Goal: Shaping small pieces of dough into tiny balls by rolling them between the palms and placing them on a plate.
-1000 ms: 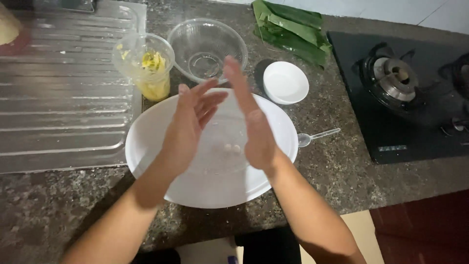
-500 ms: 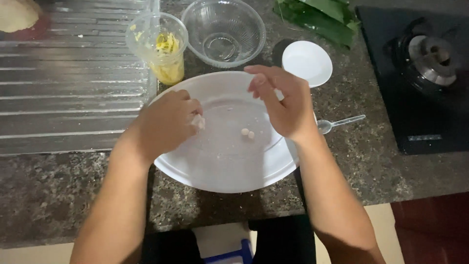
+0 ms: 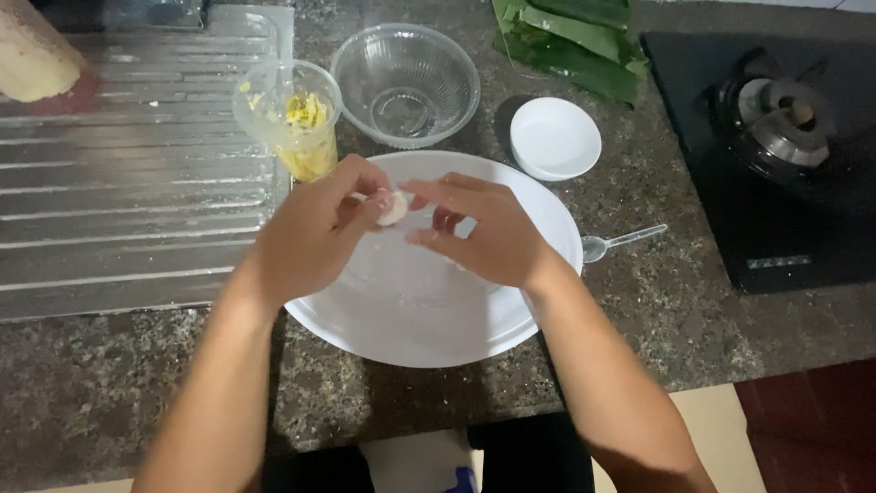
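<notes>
A small pale dough lump (image 3: 393,208) is pinched in the left hand (image 3: 315,233) fingertips, curled shut on it, above the white plate (image 3: 401,319) on the granite counter (image 3: 109,383). The right hand (image 3: 484,239) is half open, holding nothing, fingers just beside the lump. Lump judged soft, light, maybe sticky; best taken gently at its sides. Farther back: plastic cup (image 3: 290,123) with yellow bits, clear bowl (image 3: 405,84), small white dish (image 3: 555,138).
</notes>
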